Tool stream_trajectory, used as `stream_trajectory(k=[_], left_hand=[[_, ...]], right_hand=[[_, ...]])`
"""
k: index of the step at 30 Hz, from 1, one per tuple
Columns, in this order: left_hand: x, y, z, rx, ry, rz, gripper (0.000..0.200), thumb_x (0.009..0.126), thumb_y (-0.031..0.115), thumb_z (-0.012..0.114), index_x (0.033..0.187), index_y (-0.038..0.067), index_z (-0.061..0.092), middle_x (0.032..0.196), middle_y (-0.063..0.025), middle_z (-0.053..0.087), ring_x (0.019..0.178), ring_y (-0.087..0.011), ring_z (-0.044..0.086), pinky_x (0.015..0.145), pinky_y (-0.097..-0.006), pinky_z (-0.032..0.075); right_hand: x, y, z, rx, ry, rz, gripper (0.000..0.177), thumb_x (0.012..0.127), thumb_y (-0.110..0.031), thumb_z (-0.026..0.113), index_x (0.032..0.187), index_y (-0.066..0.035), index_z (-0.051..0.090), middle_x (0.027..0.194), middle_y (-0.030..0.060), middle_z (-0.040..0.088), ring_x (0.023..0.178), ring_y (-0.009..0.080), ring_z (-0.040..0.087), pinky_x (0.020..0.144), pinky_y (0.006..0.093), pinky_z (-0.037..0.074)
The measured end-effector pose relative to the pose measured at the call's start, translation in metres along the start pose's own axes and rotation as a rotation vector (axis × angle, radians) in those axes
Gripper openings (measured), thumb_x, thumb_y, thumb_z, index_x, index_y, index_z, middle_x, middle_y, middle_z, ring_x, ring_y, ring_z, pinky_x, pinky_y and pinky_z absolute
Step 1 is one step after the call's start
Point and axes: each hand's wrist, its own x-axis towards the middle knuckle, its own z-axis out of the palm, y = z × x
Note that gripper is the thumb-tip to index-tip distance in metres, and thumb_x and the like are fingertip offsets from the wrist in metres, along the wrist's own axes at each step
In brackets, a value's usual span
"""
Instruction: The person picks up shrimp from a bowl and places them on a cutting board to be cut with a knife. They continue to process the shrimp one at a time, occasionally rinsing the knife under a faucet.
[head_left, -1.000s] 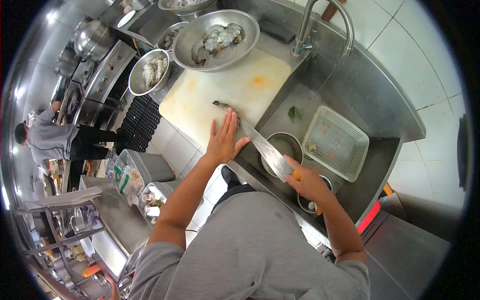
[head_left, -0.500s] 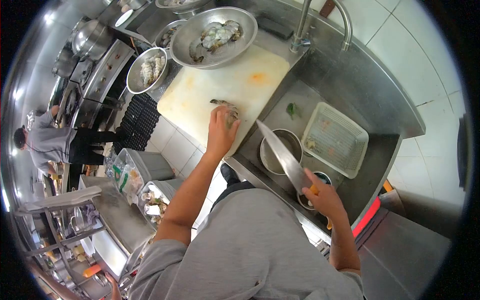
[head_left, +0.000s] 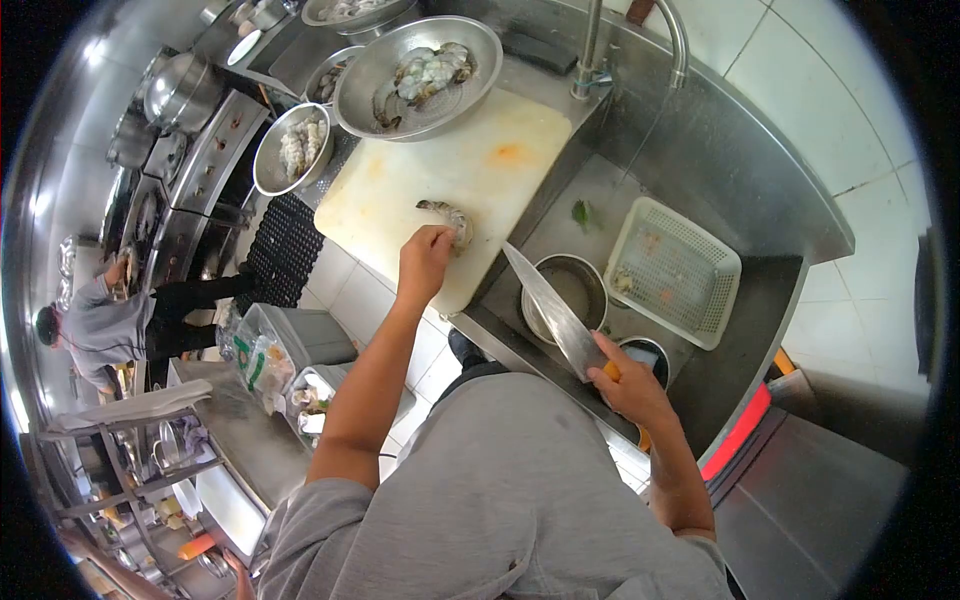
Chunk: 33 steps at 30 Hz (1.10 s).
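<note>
A grey, curled raw shrimp point(head_left: 457, 222) lies on the white cutting board point(head_left: 400, 190), near its front right side. My left hand point(head_left: 426, 262) is closed, thumb and fingers pinched at the shrimp's near end; the fingertips are partly hidden. To the right, over the sink's front, my right hand point(head_left: 632, 385) grips a large knife point(head_left: 552, 312) by its yellow handle. The blade points up and left, its tip by the board's right edge, apart from the shrimp. A big metal bowl point(head_left: 350, 95) with several shrimp stands on the board's far end.
Beside the board, a smaller bowl point(head_left: 265, 165) holds peeled shrimp. The sink point(head_left: 640, 175) contains a white plastic basket point(head_left: 725, 290), a round pot point(head_left: 600, 290) and a green leaf point(head_left: 582, 212). A faucet point(head_left: 590, 60) rises behind. On the left, another person point(head_left: 110, 310) stands by the stove.
My left hand has drawn slightly back and left, its fingers now more tightly curled, uncovering more of the shrimp. The knife has shifted a little left with my right hand.
</note>
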Motion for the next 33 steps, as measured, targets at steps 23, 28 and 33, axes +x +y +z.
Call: stream_trajectory(k=[23, 28, 33], left_hand=[[0.072, 0.197, -0.015, -0.305, -0.535, 0.404, 0.021, 0.087, 0.022, 0.063, 0.088, 0.002, 0.065, 0.079, -0.0038, 0.065, 0.074, -0.0109, 0.060, 0.067, -0.0255, 0.047], [0.136, 0.245, 0.097, -0.140, -0.553, 0.422, 0.021, 0.088, 0.026, 0.061, 0.090, 0.005, 0.066, 0.076, -0.0010, 0.065, 0.073, -0.0135, 0.062, 0.065, -0.0256, 0.046], [0.147, 0.273, 0.124, -0.645, -0.605, 0.061, 0.020, 0.090, 0.025, 0.057, 0.098, 0.009, 0.064, 0.090, -0.0049, 0.065, 0.077, -0.0141, 0.064, 0.068, -0.0311, 0.049]], right_hand=[[0.012, 0.017, 0.012, -0.053, 0.037, -0.114, 0.059, 0.090, -0.037, 0.060, 0.140, -0.013, 0.041, 0.095, 0.0212, 0.066, 0.088, 0.0355, 0.064, 0.078, 0.0405, 0.049], [0.012, 0.023, 0.014, -0.047, 0.093, -0.160, 0.058, 0.090, -0.036, 0.061, 0.139, -0.010, 0.043, 0.089, 0.0172, 0.066, 0.081, 0.0314, 0.064, 0.074, 0.0379, 0.049], [0.004, 0.032, 0.015, 0.043, 0.137, -0.139, 0.059, 0.088, -0.032, 0.065, 0.138, -0.008, 0.043, 0.089, 0.0174, 0.066, 0.080, 0.0308, 0.064, 0.073, 0.0399, 0.049]])
